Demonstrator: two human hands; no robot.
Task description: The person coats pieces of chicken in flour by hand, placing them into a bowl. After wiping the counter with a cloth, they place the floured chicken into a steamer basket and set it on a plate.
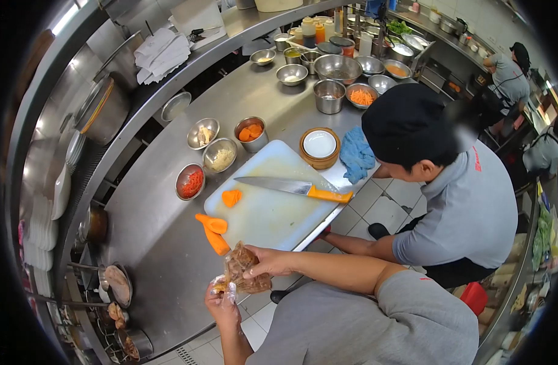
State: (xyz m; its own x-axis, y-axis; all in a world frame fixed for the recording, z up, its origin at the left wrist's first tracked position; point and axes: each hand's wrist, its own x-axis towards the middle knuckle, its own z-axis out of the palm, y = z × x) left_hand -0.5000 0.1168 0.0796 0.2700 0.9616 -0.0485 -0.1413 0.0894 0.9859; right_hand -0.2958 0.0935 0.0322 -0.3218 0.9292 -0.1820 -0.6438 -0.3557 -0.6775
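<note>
Just off the near edge of the cutting board (273, 228), I hold a clear plastic bag (237, 263) with brown lumpy contents between both hands. My right hand (268, 261) grips its side. My left hand (223, 304) is closed at its lower end, with crumpled whitish plastic (221, 286) bunched at the fingertips. On the board's left corner rest peeled carrot pieces (215, 224), close to the bag. A further carrot chunk (231, 198) sits higher up. A knife (291, 186) with a yellow handle lies across the board.
Bowls of shredded carrot (192, 181), a minced pale ingredient (221, 159) and carrot chunks (251, 131) stand beyond the board. A bamboo steamer (320, 148) and blue cloth (356, 155) are at its far right. A co-worker (461, 188) crouches at the right, close to my right arm.
</note>
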